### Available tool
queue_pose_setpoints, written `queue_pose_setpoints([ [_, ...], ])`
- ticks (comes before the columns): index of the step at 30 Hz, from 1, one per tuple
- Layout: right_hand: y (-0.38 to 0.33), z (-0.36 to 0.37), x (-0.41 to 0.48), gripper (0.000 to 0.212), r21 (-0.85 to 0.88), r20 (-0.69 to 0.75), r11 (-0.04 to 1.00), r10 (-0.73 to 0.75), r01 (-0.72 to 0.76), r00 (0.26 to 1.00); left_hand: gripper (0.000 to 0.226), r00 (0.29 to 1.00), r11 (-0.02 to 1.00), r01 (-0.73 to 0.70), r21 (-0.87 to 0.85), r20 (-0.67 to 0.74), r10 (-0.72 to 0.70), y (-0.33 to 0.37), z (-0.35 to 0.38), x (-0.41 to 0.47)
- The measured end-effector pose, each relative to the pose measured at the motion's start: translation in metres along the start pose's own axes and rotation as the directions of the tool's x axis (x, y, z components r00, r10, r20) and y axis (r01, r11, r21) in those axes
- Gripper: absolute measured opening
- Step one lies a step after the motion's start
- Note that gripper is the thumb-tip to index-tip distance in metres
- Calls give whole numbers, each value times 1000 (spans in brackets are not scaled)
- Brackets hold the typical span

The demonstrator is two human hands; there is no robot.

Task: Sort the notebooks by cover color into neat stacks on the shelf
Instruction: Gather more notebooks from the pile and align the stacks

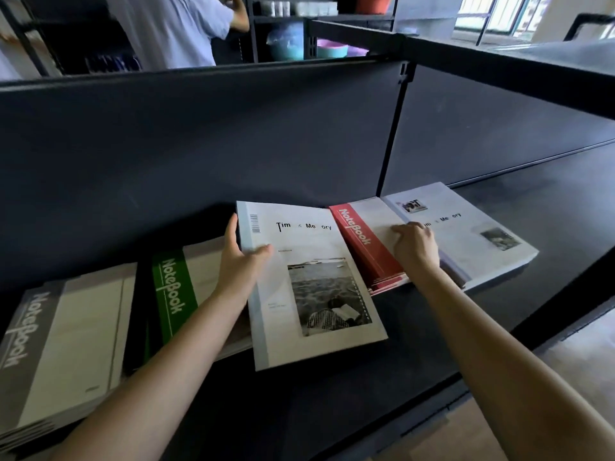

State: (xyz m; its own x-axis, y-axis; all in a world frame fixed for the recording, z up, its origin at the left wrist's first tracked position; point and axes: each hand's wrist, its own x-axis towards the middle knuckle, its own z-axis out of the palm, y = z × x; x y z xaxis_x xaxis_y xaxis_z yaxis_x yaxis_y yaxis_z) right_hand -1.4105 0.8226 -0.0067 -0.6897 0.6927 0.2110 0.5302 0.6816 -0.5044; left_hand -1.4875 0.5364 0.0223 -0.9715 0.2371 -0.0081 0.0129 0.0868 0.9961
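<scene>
- Grey stack [66,344] at 8 o'clock on the shelf [432,327]. The green notebook [173,294] lies tilted just at its 3 o'clock.
- Your left hand [239,261] grasps the white photo notebook [299,287] by its spine edge, thumb on the cover. The book is mid-shelf, skewed, overlapping the green one.
- Handling guess: thin, light, floppy, cover probably slick. Hold it at the spine, where it's stiffest.
- Red stack [357,237] at its 2 o'clock. Your right hand [414,246] rests there, fingers bent; can't tell if it's grasping.
- White stack [476,234] at 3 o'clock, touching the red one.
</scene>
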Motion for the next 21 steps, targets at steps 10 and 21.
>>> queue_pose_setpoints([
  [10, -48, -2, -37, 48, 35, 45, 992, -126, 125, 991, 79, 985, 987, -131, -93, 104, 140, 23, -39, 13],
  [21, -84, -49, -102, 53, 861, 411, 363, -82, -357, 908, 77, 947, 961, -105, -254, 270, 175, 40, -12, 28],
])
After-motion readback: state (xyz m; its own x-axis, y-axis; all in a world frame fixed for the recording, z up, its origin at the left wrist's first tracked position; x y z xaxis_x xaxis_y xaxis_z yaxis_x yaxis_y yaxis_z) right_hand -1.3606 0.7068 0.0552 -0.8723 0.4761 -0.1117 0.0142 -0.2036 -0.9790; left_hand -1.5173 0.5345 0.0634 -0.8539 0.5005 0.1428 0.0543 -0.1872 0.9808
